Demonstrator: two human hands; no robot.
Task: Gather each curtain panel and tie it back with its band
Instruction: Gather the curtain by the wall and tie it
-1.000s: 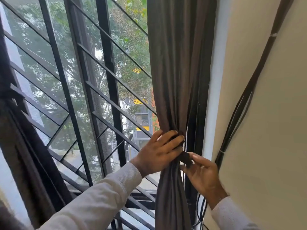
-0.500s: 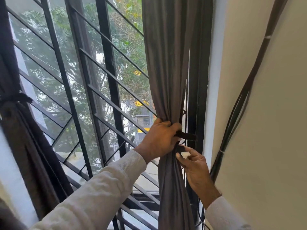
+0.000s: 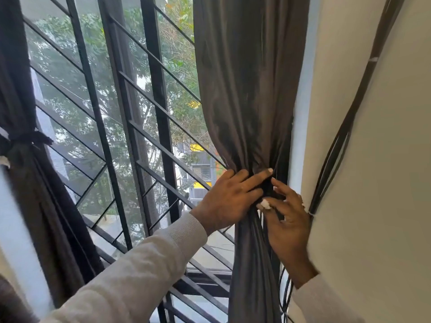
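Barred window (image 3: 130, 127) fills the background, trees behind its glass, with a cream wall (image 3: 377, 159) to its right carrying black cables (image 3: 342, 141). Against the window's right edge hangs the grey curtain panel (image 3: 242, 89), bunched at mid-height. At the window's left edge another dark curtain (image 3: 25, 183) is already tied. The left hand (image 3: 229, 199) presses the gathered folds, fingers mostly straight — the right hand (image 3: 288, 220) pinches the dark band (image 3: 268, 188) at the bunch.
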